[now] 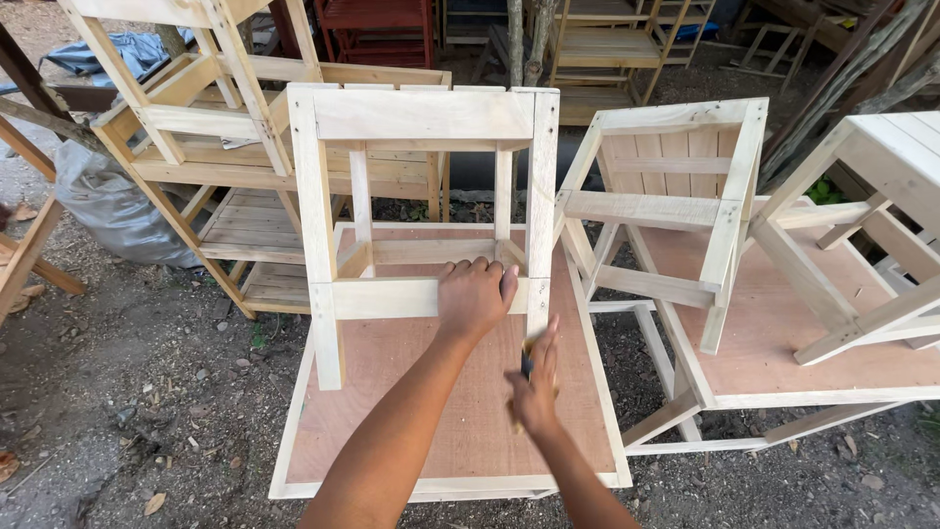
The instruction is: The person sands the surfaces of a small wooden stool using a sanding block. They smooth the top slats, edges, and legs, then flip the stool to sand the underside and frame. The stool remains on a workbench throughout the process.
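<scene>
Head view, looking down over a workbench outdoors.

Item 1: pale unfinished wooden stool frame (421,196), lying on its side on the brown plywood-topped work table (392,411), legs pointing toward the camera; laid this way, its lower rail and near leg face the person.

Item 2: left hand (476,297), fingers curled over the frame's lower cross rail, palm pressing down. Closed grip on the rail, apparently to keep the frame from shifting.

Item 3: right hand (535,387), closed around a small dark-and-yellow object, partly hidden and blurred; its kind cannot be told. It sits just beside the foot of the frame's right leg, placed to work that surface.

Item 4: second pale wooden stool frame (676,216), also on its side, on a neighbouring plywood-topped table (803,353), apart from both hands.

Item 5: stacked pale wooden shelf units (225,167) behind, on bare earth (117,392), with a grey plastic sack (108,206) beside them.
</scene>
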Motion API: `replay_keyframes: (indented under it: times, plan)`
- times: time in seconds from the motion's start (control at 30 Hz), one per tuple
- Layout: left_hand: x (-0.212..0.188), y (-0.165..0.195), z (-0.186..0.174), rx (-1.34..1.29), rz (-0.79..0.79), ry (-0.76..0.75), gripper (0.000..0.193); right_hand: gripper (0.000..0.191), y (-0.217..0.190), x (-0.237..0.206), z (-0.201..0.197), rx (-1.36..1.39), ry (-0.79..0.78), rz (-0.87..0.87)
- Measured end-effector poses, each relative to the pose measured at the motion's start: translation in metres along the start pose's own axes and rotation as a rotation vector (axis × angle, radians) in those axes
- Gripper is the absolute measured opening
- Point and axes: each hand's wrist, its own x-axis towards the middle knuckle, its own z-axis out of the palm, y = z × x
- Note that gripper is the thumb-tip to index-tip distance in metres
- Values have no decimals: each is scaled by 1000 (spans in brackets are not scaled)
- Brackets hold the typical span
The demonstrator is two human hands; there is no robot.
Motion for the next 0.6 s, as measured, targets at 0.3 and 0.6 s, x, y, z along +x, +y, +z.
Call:
replay_keyframes:
  times: [0.3, 0.6]
  plan:
    - [-8, 1, -2, -6, 30, 53, 41, 109, -1, 6, -3, -48, -40, -91]
    - [8, 3, -12, 14, -24, -96, 46, 106, -7, 20, -8, 221, -111, -27]
